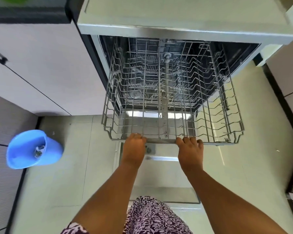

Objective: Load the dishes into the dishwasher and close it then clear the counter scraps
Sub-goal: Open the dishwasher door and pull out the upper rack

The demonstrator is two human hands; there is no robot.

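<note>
Wire-grey rack [172, 102] bars fill the view, and both hands grip its front rail. The left hand [134, 147] curls its fingers over the rail left of centre; the right hand [190, 151] hooks over it just right of centre, fingertips hidden behind the wire. The rack stands drawn out of the open dishwasher [176, 32], above the lowered door [166, 179], which the arms partly cover. A blue bin [32, 149] sits on the floor to the left, its contents too blurred to identify.
</note>
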